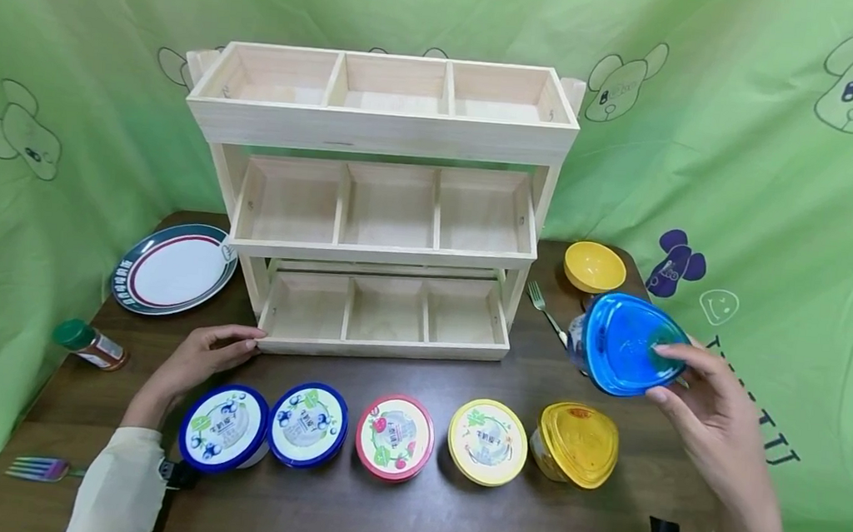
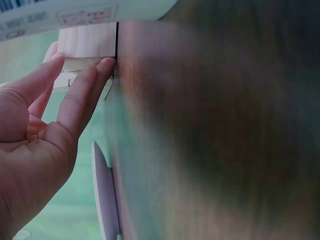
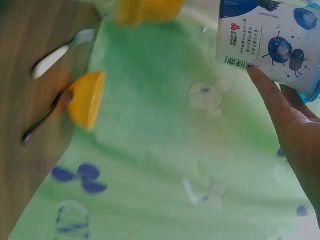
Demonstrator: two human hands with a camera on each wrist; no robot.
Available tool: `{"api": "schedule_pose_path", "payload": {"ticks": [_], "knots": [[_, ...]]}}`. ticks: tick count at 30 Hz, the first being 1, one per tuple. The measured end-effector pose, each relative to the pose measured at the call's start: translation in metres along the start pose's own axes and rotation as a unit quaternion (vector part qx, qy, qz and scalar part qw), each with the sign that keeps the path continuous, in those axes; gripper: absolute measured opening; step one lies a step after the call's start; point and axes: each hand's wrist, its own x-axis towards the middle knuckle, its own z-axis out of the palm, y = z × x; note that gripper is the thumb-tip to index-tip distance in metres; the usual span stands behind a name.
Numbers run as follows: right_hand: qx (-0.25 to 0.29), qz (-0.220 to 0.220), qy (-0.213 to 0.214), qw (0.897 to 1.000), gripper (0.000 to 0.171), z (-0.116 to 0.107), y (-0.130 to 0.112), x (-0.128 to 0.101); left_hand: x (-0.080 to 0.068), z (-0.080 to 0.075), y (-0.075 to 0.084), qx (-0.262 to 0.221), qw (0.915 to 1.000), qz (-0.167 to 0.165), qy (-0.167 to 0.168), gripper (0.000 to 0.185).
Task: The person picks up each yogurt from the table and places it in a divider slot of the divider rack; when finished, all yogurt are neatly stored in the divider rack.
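In the head view my right hand (image 1: 716, 414) grips a blueberry-printed yogurt tub (image 1: 634, 345) with a glossy blue lid, raised over the right side of the table and tilted. Its printed side shows in the right wrist view, with my right fingers (image 3: 272, 95) against it. My left hand (image 1: 204, 357) touches the front left corner of the bottom tray of a wooden three-tier rack (image 1: 382, 350), fingers nearly straight. Along the table's front stand two blue-lidded tubs (image 1: 224, 428) (image 1: 308, 425), a pink-lidded tub (image 1: 395, 437), a yellow-lidded tub (image 1: 488, 442) and a tub with a glossy yellow lid (image 1: 576, 445).
Each rack tier has three compartments. To its left lie a plate (image 1: 174, 271), a green-capped spice jar (image 1: 92, 346) and a shiny fork (image 1: 38, 468). On the right are a yellow bowl (image 1: 594, 267) and another fork (image 1: 546, 310). Green printed cloth (image 1: 417, 6) hangs behind the table.
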Motion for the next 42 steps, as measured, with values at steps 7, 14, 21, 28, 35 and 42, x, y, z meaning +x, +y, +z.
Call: {"api": "schedule_pose_path", "payload": {"ticks": [7,14,21,28,35,42], "knots": [[-0.018,-0.016,-0.037,0.999,0.039,0.023,-0.005,0.033,0.0,-0.001,0.0,-0.006,1.0,0.0,-0.003,0.042],[0.03,-0.06,-0.057,0.996,0.044,0.042,0.002,0.072,-0.001,0.0,0.0,-0.009,1.0,-0.003,-0.001,0.041],[0.071,-0.064,-0.03,0.995,0.045,0.064,0.01,0.102,-0.001,0.0,-0.001,-0.009,0.9999,-0.008,-0.006,0.041],[0.073,-0.027,-0.015,0.997,0.046,0.079,0.018,0.13,-0.002,0.0,-0.001,-0.012,0.9999,-0.006,-0.002,0.042],[0.033,-0.027,-0.039,0.998,0.038,0.086,0.037,0.149,0.0,0.002,-0.001,-0.017,0.9998,0.003,-0.005,0.042],[-0.012,0.002,-0.032,0.999,0.038,0.094,0.048,0.162,0.0,0.002,0.001,-0.019,0.9998,0.005,-0.005,0.043]]}}
